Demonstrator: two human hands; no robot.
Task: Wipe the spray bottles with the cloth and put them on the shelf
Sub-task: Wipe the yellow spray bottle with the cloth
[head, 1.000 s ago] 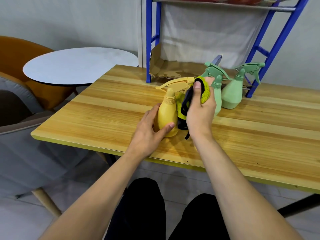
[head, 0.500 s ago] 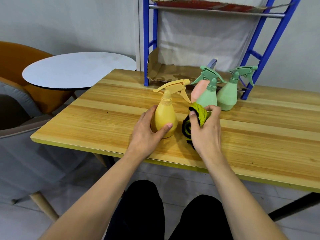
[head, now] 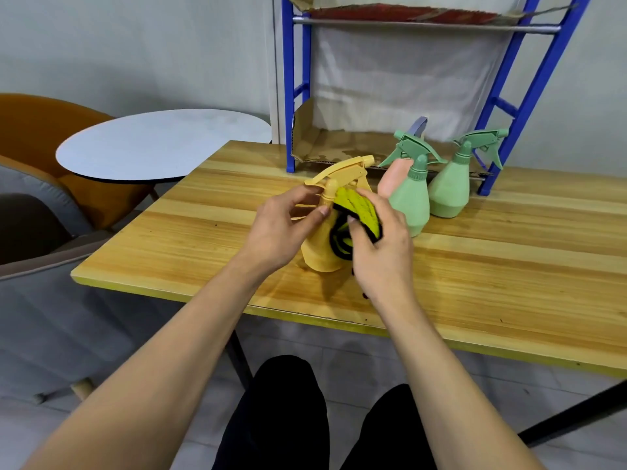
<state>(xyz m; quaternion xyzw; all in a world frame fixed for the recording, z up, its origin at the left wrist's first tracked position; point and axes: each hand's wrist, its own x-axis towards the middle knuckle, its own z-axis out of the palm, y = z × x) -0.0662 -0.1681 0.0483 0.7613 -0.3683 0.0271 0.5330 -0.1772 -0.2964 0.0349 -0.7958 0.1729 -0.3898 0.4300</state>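
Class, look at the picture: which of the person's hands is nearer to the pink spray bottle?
Right. The right hand, gripping the cloth, sits just in front of the pink spray bottle; the left hand is farther left, beyond the yellow bottle.

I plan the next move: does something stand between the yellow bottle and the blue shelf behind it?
Partly. The yellow bottle is held near the table's front. To its right, two green bottles and a pink bottle stand before the blue shelf. The cardboard on the shelf's left part looks free.
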